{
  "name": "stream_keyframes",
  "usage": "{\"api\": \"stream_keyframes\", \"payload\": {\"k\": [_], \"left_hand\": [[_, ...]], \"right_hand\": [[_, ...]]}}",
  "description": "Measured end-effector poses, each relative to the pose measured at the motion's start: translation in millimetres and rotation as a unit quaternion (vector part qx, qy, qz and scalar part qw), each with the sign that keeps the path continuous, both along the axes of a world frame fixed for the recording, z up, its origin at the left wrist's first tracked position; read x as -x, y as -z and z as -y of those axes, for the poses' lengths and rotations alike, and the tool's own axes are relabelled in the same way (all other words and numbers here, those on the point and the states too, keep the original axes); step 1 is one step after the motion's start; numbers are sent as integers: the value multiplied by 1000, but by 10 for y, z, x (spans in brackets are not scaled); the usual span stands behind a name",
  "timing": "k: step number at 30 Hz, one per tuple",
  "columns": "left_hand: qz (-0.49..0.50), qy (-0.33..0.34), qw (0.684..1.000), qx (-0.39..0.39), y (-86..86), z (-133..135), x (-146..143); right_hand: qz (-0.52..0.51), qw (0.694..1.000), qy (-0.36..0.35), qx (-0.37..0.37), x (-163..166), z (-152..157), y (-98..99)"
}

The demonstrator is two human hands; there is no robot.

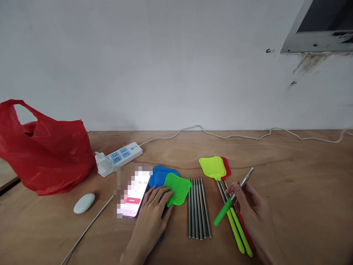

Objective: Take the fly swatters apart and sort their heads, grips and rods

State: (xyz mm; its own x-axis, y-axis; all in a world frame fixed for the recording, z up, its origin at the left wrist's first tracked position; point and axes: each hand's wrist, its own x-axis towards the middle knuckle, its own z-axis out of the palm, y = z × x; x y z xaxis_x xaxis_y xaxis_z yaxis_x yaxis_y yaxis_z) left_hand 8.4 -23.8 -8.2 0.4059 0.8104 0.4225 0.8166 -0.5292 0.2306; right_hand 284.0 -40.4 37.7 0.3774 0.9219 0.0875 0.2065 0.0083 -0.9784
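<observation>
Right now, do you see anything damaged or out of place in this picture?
Yes: at upper right, the wall has a brownish stain below the grey frame, and two dark marks nearby, possibly holes. I see no spill on the table.

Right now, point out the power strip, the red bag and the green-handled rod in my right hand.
Power strip [122, 155]: head view, on its top face.
Red bag [55, 154]: head view, on its near side.
Green-handled rod [224, 211]: head view, on the green handle.
</observation>
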Motion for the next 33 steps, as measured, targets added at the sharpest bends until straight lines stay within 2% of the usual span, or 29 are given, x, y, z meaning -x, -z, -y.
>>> {"api": "stream_keyframes", "payload": {"k": [4, 8, 10, 12, 15, 18, 22, 25, 27, 33], "left_hand": [[41, 16, 999, -19, -76, 14, -18], [107, 28, 990, -90, -215, 62, -28], [153, 20, 979, -130, -272, 100, -33], [202, -6, 970, -139, -297, 140, -43], [283, -93, 952, -73, -285, 181, -73], [398, -144, 905, 40, -267, 178, -117], [558, -96, 801, 195, -285, 123, -178], [621, -39, 736, 267, -301, 92, -211], [631, -29, 721, 285, -305, 93, -222], [614, -77, 729, 292, -306, 148, -223]], "right_hand": [[43, 999, -17, -19, -10, 17, 35], [97, 994, -16, -43, -33, 59, 82], [121, 990, -12, -68, -43, 73, 101], [132, 988, -14, -76, -47, 71, 119], [132, 989, -48, -42, -37, 46, 136], [130, 987, -91, -16, -20, 11, 149], [137, 984, -111, -7, -13, -27, 196], [168, 976, -137, 10, -12, -40, 232], [193, 969, -153, 17, -9, -39, 235], [211, 965, -155, 7, 7, -19, 169]]}}
